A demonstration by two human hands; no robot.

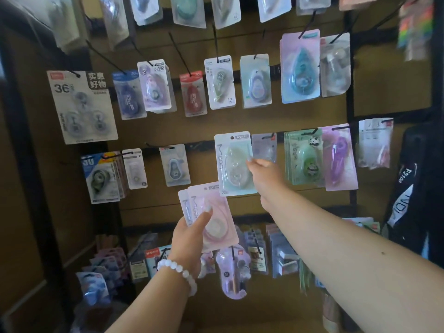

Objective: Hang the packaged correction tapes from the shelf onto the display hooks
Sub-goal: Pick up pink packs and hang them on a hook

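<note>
Right hand (263,173) is up at the display, just right of centre, pinching the right edge of a mint-green packaged correction tape (234,164) between thumb and fingertips. The pack is held upright against the board, its hang hole at twelve o'clock near the top edge; whether a hook passes through that hole cannot be told. Just beside it, at three o'clock, a grey pack (264,146) hangs on its hook, and further along the same row sits a green panda pack (304,157) and then a purple pack (338,157).

Left hand (189,236) sits lower, at seven o'clock from the mint pack, fingers curled round a small stack of pink packaged correction tapes (211,217), thumb pressed across the front one. The stack tilts slightly, its top corner touching or overlapping the mint pack's bottom edge. A white bead bracelet (179,270) circles that wrist.

Over at nine o'clock, a blue pack (174,165) hangs alone. Up at ten o'clock, the big three-roll card marked 36 (81,106). More packs crowd the row at six o'clock, blurred.
</note>
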